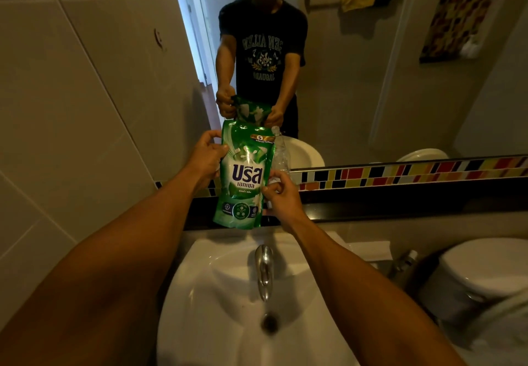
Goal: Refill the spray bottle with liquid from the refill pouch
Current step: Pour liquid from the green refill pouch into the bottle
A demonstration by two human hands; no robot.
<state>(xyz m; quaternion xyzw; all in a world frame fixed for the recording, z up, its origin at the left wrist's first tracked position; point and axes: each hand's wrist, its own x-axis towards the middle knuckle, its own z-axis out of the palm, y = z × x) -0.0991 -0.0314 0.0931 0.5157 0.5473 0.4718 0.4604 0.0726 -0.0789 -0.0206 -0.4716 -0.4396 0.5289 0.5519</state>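
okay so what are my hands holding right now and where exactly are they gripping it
Both hands hold the green refill pouch upright above the sink. The left hand grips its upper left edge; the right hand pinches its lower right edge. The clear bottle behind stands unheld.

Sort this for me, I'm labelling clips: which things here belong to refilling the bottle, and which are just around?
Part of the job:
green refill pouch, held by the left hand and right hand
clear bottle standing behind the pouch

Just around:
sink
tap
toilet
mirror
coloured tile strip

Upright green refill pouch (245,177), clear bottle (280,151) behind
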